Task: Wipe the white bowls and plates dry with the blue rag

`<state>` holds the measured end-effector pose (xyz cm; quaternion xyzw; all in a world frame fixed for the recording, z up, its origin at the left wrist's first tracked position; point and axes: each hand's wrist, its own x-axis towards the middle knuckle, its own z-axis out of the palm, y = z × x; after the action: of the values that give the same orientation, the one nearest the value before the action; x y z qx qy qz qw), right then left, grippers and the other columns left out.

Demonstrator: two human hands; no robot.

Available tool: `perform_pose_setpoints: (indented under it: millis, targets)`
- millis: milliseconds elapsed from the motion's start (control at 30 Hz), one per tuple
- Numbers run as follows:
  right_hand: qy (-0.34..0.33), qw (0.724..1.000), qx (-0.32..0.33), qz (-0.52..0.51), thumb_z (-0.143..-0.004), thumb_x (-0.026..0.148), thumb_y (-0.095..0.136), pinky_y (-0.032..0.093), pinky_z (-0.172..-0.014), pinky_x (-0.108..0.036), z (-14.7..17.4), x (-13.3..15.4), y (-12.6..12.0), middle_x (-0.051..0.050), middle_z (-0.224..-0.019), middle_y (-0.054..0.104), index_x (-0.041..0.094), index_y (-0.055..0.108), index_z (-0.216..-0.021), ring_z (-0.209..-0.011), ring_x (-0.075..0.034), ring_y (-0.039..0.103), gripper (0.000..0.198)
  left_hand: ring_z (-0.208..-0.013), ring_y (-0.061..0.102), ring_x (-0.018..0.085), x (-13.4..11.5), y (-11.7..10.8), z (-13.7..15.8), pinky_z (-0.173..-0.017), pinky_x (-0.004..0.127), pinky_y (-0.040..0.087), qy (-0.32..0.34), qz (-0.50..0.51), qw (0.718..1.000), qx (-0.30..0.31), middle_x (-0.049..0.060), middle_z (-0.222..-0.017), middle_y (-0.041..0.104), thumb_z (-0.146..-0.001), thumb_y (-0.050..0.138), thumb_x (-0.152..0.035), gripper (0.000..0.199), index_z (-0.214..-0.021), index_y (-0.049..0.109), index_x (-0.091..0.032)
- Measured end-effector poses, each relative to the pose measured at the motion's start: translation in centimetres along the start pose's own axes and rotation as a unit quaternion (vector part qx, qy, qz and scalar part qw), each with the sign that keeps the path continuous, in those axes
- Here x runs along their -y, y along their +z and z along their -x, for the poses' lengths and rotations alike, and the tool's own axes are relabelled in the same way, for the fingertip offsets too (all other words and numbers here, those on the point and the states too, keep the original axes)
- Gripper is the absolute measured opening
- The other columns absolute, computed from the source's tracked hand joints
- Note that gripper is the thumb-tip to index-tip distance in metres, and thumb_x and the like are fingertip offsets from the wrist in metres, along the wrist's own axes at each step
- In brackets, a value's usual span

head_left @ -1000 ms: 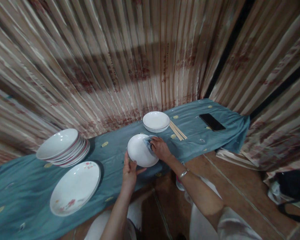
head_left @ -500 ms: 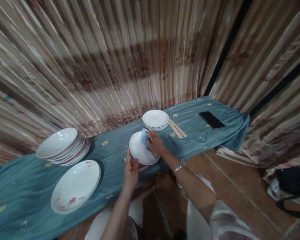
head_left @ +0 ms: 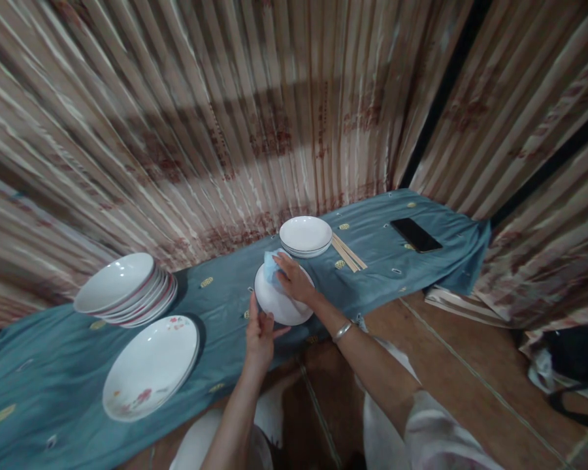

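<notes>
A white plate (head_left: pixel 285 307) with a thin dark rim is held above the near side of the cloth-covered table. My left hand (head_left: pixel 261 333) grips its lower left edge, thumb on top and fingers around the rim. My right hand (head_left: pixel 294 281) presses a crumpled light-blue cloth (head_left: pixel 272 266) against the plate's upper left part. The hand and forearm hide the plate's right side. Just behind it stands a small stack of white plates (head_left: pixel 306 233) with the same dark rim.
Wooden chopsticks (head_left: pixel 349 252) lie right of the small stack, and a black phone (head_left: pixel 416 235) lies farther right. At left are a tall stack of bowls (head_left: pixel 117 284) and flowered oval plates (head_left: pixel 149 372) on the teal tablecloth (head_left: pixel 225 287). A pleated curtain (head_left: pixel 274 130) hangs behind.
My right hand has slid the blue cloth left across the plate toward its upper left rim. My left hand keeps its hold, almost still.
</notes>
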<state>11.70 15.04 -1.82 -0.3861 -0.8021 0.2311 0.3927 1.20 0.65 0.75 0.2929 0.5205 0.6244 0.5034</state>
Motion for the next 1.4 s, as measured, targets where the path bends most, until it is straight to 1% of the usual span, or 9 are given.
perform_pose_setpoints:
  millis: [167, 300, 467, 600, 767, 1000, 1233, 1300, 1400]
  targets:
    - [-0.052, 0.998, 0.004, -0.029, -0.091, 0.02, 0.044, 0.031, -0.113, -0.043, 0.0, 2.1, 0.8, -0.012, -0.145, 0.044, 0.019, 0.049, -0.135, -0.136, -0.023, 0.038, 0.045, -0.075, 0.06, 0.016, -0.1, 0.0, 0.0, -0.068, 0.034, 0.06, 0.0, -0.005, 1.0, -0.003, 0.002, -0.093, 0.063, -0.066, 0.077, -0.033, 0.097, -0.149, 0.027, -0.027]
    - [-0.076, 0.996, 0.028, -0.043, -0.092, 0.018, 0.041, 0.033, -0.112, -0.044, 0.3, 4.0, 0.7, -0.013, -0.144, 0.045, 0.019, 0.053, -0.131, -0.135, -0.023, 0.039, 0.041, -0.078, 0.061, 0.017, 0.0, -0.1, 0.0, -0.069, 0.035, 0.059, 0.003, -0.007, 1.0, -0.005, 0.002, -0.098, 0.063, -0.068, 0.076, -0.032, 0.092, -0.148, 0.03, -0.029]
    - [-0.094, 0.991, 0.062, -0.067, -0.091, 0.015, 0.04, 0.035, -0.11, -0.042, 1.3, 5.5, -0.3, -0.011, -0.139, 0.05, 0.019, 0.059, -0.123, -0.131, -0.02, 0.045, 0.038, -0.069, 0.058, 0.014, 0.3, -0.2, -0.1, -0.066, 0.034, 0.059, -0.009, -0.001, 1.0, -0.015, -0.001, -0.086, 0.061, -0.067, 0.075, -0.028, 0.091, -0.147, 0.031, -0.028]
    - [-0.105, 0.988, 0.076, -0.083, -0.091, 0.015, 0.042, 0.037, -0.108, -0.039, 2.2, 6.2, -0.8, -0.012, -0.138, 0.053, 0.016, 0.063, -0.118, -0.129, -0.02, 0.047, 0.034, -0.079, 0.062, 0.018, 0.0, 0.2, 0.0, -0.067, 0.033, 0.059, -0.007, -0.002, 1.0, -0.004, 0.003, -0.096, 0.063, -0.066, 0.074, -0.024, 0.08, -0.14, 0.042, -0.025]
    - [-0.086, 0.987, 0.083, -0.105, -0.088, 0.013, 0.046, 0.037, -0.108, -0.036, 2.9, 6.3, -0.8, -0.01, -0.135, 0.056, 0.017, 0.067, -0.109, -0.126, -0.019, 0.05, 0.03, -0.08, 0.064, 0.018, -0.4, 0.4, 0.3, -0.071, 0.037, 0.059, -0.012, -0.009, 1.0, 0.011, 0.004, -0.098, 0.065, -0.068, 0.072, -0.028, 0.07, -0.133, 0.047, -0.024]
    - [-0.028, 0.978, 0.092, -0.186, -0.084, 0.013, 0.052, 0.041, -0.103, -0.031, 3.9, 5.7, -0.5, -0.009, -0.13, 0.06, 0.018, 0.068, -0.101, -0.12, -0.017, 0.056, 0.025, -0.081, 0.067, 0.019, -0.8, 0.7, 0.9, -0.078, 0.042, 0.058, -0.049, 0.039, 0.998, 0.031, 0.0, -0.084, 0.069, -0.064, 0.074, -0.026, 0.069, -0.128, 0.049, -0.023]
    - [0.008, 0.948, 0.143, -0.283, -0.08, 0.015, 0.055, 0.047, -0.092, -0.029, 4.3, 4.9, -1.3, -0.006, -0.113, 0.07, 0.016, 0.07, -0.091, -0.104, -0.018, 0.064, 0.018, -0.071, 0.065, 0.015, -1.4, 0.7, 0.9, -0.076, 0.045, 0.06, -0.066, 0.065, 0.995, 0.021, -0.003, -0.075, 0.068, -0.056, 0.077, -0.016, 0.07, -0.122, 0.054, -0.02]
    - [0.026, 0.94, 0.171, -0.293, -0.079, 0.014, 0.055, 0.048, -0.089, -0.028, 4.4, 4.5, -1.7, -0.005, -0.105, 0.072, 0.016, 0.071, -0.09, -0.098, -0.018, 0.066, 0.019, -0.07, 0.065, 0.015, -1.5, 0.6, 1.0, -0.075, 0.044, 0.06, -0.07, 0.063, 0.995, 0.016, -0.002, -0.079, 0.068, -0.056, 0.077, -0.012, 0.073, -0.124, 0.053, -0.021]
    - [0.044, 0.93, 0.214, -0.297, -0.076, 0.012, 0.056, 0.048, -0.086, -0.027, 4.7, 3.9, -2.4, -0.003, -0.098, 0.074, 0.016, 0.073, -0.091, -0.093, -0.018, 0.067, 0.023, -0.076, 0.068, 0.016, -1.6, 0.5, 0.9, -0.073, 0.041, 0.061, -0.08, 0.057, 0.995, -0.002, 0.001, -0.096, 0.069, -0.061, 0.075, -0.011, 0.076, -0.13, 0.049, -0.025]
